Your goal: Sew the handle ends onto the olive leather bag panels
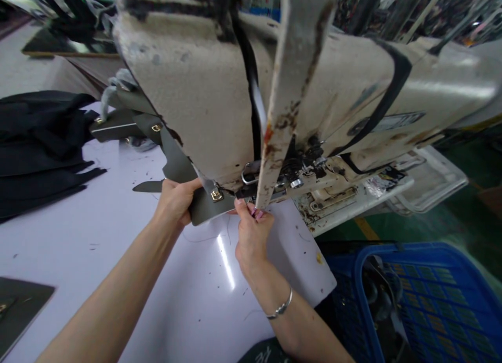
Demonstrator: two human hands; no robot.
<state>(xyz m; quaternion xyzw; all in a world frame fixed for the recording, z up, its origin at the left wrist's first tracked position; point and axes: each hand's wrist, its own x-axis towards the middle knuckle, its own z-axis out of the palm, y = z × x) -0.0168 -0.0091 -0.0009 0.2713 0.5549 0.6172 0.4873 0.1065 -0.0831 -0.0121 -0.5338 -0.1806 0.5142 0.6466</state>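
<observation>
Gripping grey panel (209, 208) with left hand (174, 203), pinching small pink item (257, 213) with right hand (253, 235); noting dark pieces (378, 295) inside blue crate (411, 248) beyond worktop (98, 258) edge, sewing machine (204, 91) overhead.

Right of the grip (253, 229), a green-painted floor (408, 216) is stretching away and carrying a painted yellow line (366, 228), while a blue plastic crate (435, 300) is standing below and to the right. Left of and beneath the grip, a white worktable (78, 248) is spreading out and catching a streak of overhead light (225, 261) (a long, thin glare). Far beyond the grip on the left, a pale grey floor (23, 65) is showing past a dark-topped table (66, 46), and crowded racks (463, 12) are rising at the upper right, too blurred to make out.
</observation>
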